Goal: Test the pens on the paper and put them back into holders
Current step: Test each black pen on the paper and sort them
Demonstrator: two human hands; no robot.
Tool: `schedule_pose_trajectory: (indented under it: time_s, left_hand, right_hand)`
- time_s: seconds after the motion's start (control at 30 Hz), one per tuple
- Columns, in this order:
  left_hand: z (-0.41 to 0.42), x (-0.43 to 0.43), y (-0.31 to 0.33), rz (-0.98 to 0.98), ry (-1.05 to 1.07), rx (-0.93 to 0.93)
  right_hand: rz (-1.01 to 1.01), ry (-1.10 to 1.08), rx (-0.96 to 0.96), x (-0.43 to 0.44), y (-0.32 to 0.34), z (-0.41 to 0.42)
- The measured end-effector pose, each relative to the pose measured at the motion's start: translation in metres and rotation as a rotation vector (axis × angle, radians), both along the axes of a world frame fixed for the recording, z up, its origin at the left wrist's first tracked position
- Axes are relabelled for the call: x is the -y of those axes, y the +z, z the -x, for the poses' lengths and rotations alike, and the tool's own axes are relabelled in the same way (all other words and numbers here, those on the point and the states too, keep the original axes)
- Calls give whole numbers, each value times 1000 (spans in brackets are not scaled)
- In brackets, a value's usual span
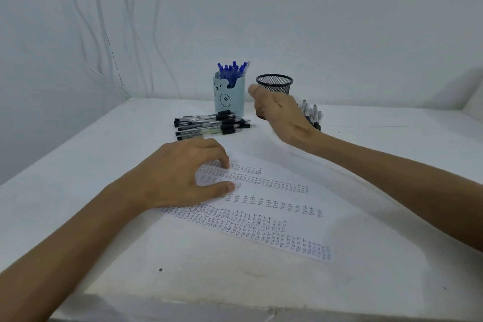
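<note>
White walls meet a white table (366, 282), and white cables (78, 8) hang down the wall far to the left. On the table a sheet of paper (261, 217) carries rows of small handwriting, the word "Test" repeated over and over. On its upper left corner the left hand (180, 178) rests with spread fingers and grasps nothing. Just beyond that hand lies a pile of black pens (211, 123). Behind the pile stands a pale blue holder (229, 97) with a bear face, full of blue pens (232, 69). Raised beside it, the right hand (282, 117) is blurred; whether it grips anything I cannot tell. A black mesh holder (274, 83) stands right behind it, and more black pens (312, 112) lie beyond the wrist.
</note>
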State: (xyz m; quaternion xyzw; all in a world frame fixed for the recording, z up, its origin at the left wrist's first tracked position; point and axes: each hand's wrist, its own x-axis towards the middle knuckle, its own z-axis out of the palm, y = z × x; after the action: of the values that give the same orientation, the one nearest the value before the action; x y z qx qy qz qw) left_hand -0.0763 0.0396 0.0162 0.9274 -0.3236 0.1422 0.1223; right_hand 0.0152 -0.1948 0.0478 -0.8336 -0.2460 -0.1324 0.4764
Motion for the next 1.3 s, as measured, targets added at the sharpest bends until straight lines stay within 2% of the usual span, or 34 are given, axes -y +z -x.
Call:
schedule_pose_trajectory:
  time_s: [0.17,0.23,0.37,0.43,0.53,0.73,0.9,1.13,1.3]
  left_hand:
    - [3,5,-2,27,-13,-27]
    - [4,10,-3,19,-20,-67]
    - [5,15,-6,-44,-19,-139]
    - [5,14,-6,-44,-16,-163]
    - [5,13,-5,-55,-22,-174]
    - [6,14,-2,-72,-16,-182]
    - [5,13,-4,-72,-30,-196]
    - [5,13,-5,-67,-68,-220]
    - [4,13,-7,-68,-80,-216]
  right_hand:
    - [-256,26,-99,10,-9,9]
    - [-270,-24,-128,15,-12,15]
    - [-323,101,-422,30,-14,28]
    - [-274,168,-504,34,-16,31]
    - [-167,203,-497,36,-23,33]
    - [-102,200,-439,35,-27,40]
    - [-70,286,-434,39,-26,39]
    - [7,210,-278,40,-31,44]
    - [18,231,-274,41,-33,42]
